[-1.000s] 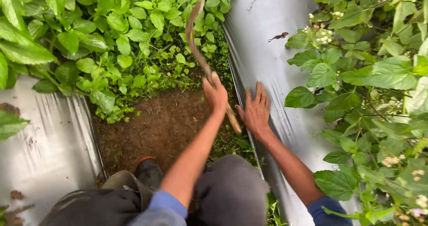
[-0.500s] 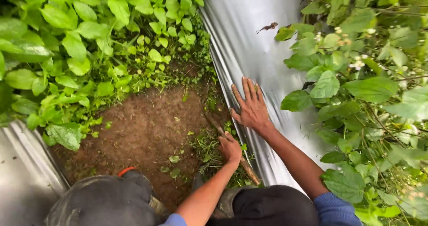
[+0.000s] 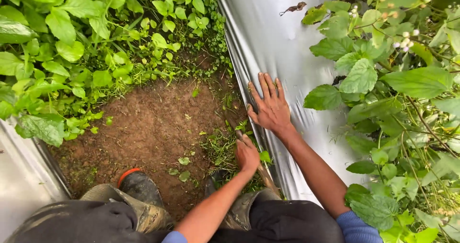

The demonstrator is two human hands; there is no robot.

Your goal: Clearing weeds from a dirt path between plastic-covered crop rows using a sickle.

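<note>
The left hand (image 3: 247,153) was closed around the wooden handle (image 3: 262,172) of a digging tool, whose blade lay hidden in the grass and weeds (image 3: 221,147) at the edge of the silver plastic mulch sheet (image 3: 282,42). The right hand (image 3: 269,105) lay flat and spread on that sheet, just beyond the tool. Bare soil (image 3: 148,128) lay left of the handle; a rubber boot (image 3: 139,185) stood partly covered by the knee.

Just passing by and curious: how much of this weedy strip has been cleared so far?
Done: a bare soil patch. In hand: the left hand grips a wooden-handled tool in the edge weeds; the right hand presses the silver sheet. Left: thick green growth ahead.
</note>
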